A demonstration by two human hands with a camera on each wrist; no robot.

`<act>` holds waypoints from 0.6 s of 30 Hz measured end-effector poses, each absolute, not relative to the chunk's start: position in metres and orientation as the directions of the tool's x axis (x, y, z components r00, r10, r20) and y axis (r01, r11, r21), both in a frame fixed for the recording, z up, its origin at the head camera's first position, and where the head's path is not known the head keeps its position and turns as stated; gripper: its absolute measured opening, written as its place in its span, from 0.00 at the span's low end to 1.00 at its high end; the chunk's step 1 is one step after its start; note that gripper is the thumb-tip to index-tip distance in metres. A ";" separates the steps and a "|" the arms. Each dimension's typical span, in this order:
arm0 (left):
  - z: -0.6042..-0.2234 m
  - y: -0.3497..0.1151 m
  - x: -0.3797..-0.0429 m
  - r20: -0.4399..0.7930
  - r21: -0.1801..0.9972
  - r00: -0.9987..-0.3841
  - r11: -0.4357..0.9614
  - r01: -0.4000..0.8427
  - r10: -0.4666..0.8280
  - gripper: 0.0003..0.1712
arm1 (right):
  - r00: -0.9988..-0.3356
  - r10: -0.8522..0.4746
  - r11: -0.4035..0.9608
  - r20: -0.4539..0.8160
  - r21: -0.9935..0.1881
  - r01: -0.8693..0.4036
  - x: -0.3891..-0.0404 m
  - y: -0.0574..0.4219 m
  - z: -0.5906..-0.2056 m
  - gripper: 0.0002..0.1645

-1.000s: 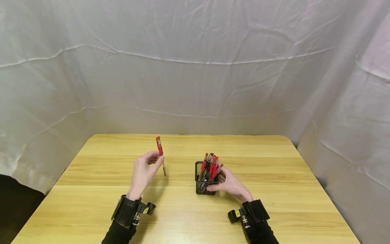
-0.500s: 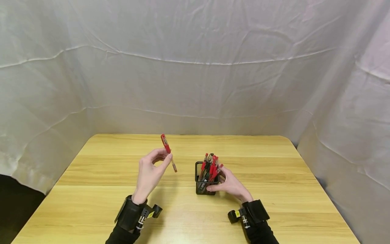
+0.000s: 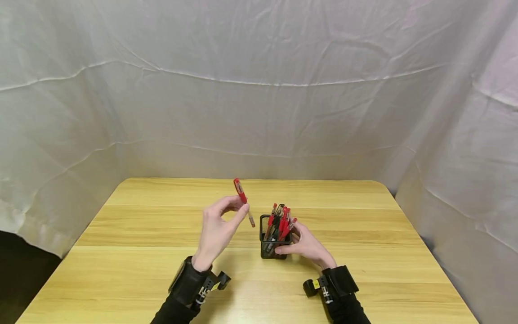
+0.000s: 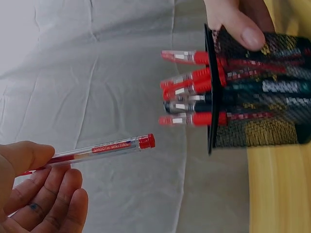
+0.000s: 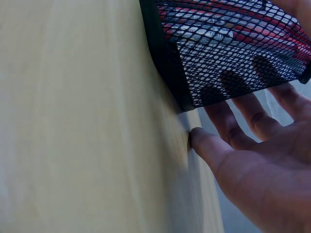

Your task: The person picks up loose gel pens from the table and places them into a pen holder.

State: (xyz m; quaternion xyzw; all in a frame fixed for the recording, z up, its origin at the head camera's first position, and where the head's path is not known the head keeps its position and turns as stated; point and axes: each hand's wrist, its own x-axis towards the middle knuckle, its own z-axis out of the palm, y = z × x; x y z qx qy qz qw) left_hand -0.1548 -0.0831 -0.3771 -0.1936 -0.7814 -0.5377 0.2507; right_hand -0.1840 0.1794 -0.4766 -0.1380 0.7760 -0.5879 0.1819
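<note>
In the head view my left hand (image 3: pixel 217 231) pinches a red-capped gel pen (image 3: pixel 240 191) between thumb and fingers. The pen is raised and tilted, its lower end close to the left of a black mesh pen holder (image 3: pixel 265 250). In the left wrist view the pen's clear barrel (image 4: pixel 112 147) points towards the holder's mouth. Several red-capped pens (image 4: pixel 194 77) and a black one stand in the holder. My right hand (image 3: pixel 308 246) grips the holder from the right, thumb on the near side. Its fingers (image 5: pixel 255 114) wrap the mesh in the right wrist view.
A light wooden table (image 3: pixel 121 252) lies under both hands. Pale cloth (image 3: pixel 259 112) hangs behind and at both sides. Black straps with small cameras (image 3: pixel 220 281) sit on both wrists.
My left hand has carried the pen rightwards towards the holder, and the pen has tilted more, its lower end swinging right. The right hand and the holder have stayed in place.
</note>
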 end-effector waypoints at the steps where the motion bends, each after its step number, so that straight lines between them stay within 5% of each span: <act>1: -0.377 -0.080 -0.155 0.603 0.741 -0.797 0.342 0.578 0.042 0.07 | -0.896 -0.428 0.266 -0.117 -0.964 -0.001 -0.184 0.179 -0.477 0.65; 18: -0.383 -0.053 -0.160 0.615 0.695 -0.778 0.376 0.613 0.131 0.06 | -0.891 -0.447 0.248 -0.078 -0.968 -0.039 -0.186 0.177 -0.478 0.59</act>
